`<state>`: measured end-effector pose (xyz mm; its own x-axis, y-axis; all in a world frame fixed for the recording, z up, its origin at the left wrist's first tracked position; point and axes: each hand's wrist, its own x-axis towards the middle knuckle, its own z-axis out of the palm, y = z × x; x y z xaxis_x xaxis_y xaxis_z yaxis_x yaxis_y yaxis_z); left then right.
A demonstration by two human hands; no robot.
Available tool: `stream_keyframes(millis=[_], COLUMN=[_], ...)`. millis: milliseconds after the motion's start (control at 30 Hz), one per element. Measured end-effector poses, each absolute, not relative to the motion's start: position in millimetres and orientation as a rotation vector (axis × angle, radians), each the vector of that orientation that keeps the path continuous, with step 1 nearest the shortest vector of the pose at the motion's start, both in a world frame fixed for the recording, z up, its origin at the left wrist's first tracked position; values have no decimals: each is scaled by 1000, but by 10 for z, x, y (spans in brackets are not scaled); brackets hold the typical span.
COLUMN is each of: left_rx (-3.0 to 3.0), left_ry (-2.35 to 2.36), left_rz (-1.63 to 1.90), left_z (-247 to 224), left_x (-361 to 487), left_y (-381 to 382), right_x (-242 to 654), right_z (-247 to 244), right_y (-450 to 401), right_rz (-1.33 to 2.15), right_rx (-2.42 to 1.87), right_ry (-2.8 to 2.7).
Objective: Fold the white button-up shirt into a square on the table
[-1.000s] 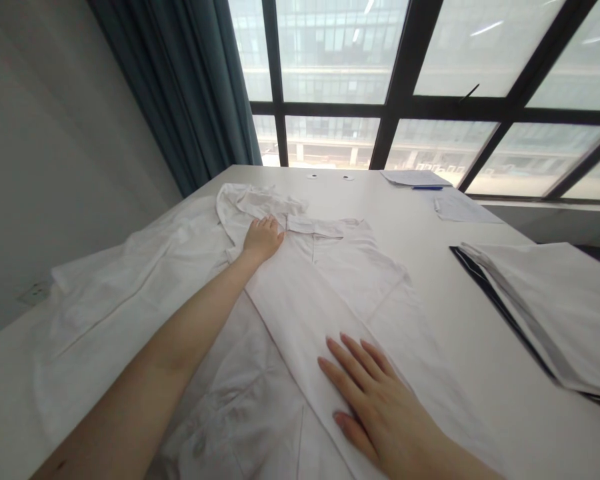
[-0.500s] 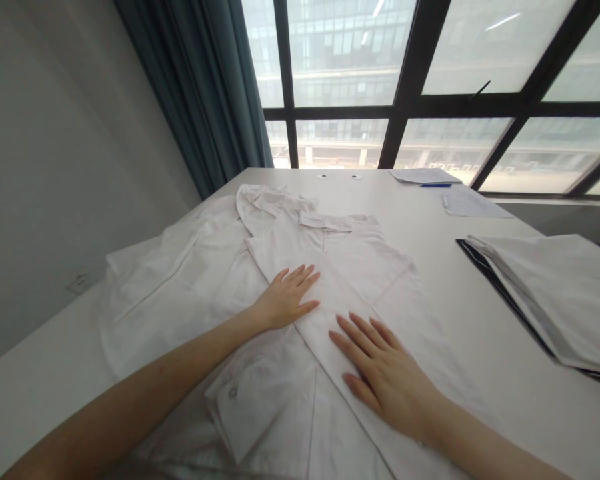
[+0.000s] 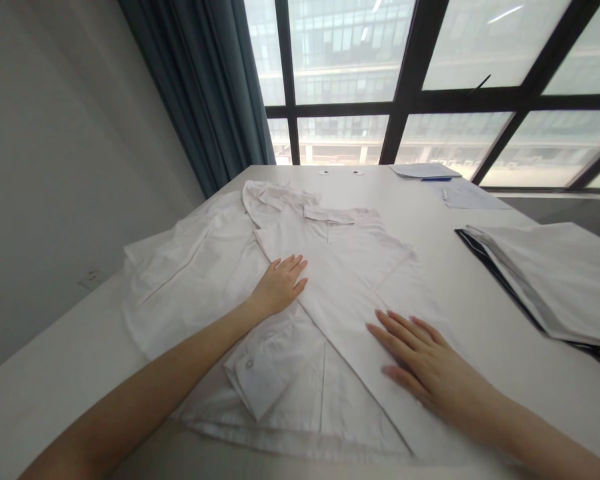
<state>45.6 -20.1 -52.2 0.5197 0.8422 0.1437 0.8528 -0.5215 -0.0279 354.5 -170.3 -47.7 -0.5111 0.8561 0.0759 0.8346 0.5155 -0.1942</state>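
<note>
A white button-up shirt [image 3: 340, 280] lies spread over the table in front of me, its collar toward the window. One long panel is folded across its middle, and a buttoned cuff [image 3: 265, 373] rests on the lower left part. My left hand [image 3: 279, 285] lies flat on the shirt near the panel's left edge, fingers spread. Lower and to the right, my right hand [image 3: 420, 357] rests palm down on the fabric, its fingers stretched out. Neither hand grips anything. Part of the right hand is slightly blurred.
On the right of the white table [image 3: 430, 233], folded white cloth [image 3: 555, 280] lies on a black flat item [image 3: 495, 277]. Papers [image 3: 425, 171] and a blue pen [image 3: 436, 179] are at the far right. A dark curtain [image 3: 205, 87] hangs beside the window, and a wall borders the left.
My right hand has slid right across the shirt, away from the left hand. My left hand has shifted slightly left and up. The view has moved a little, showing more of the shirt's lower hem.
</note>
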Motion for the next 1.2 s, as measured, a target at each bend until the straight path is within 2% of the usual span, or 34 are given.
stream_keyframes(millis=[200,433,700,1033,1200], left_rx=[-2704,-2755,-2755,-2818,-2800], left_ry=[-1441,-1473,-1517,-1509,-1532], left_rz=[-273,-486,-540,-436,-517], left_z=[-591,-665,-651,-596,-569], left_x=[250,-45,-34,-19,-2], left_y=[-570,-832,-840,-867,-859], right_x=[3788,3615,3620,3598,3593], right_z=[-385,-304,-325,-458,-442], right_y=[-1443,-1217,-1235,-1224,-1232], right_rz=[370,670,573,453,468], right_rx=[-1639,-1696,-1632,-1579,-1517], right_ry=[-2082,-2015,-1904,-1968,-2063])
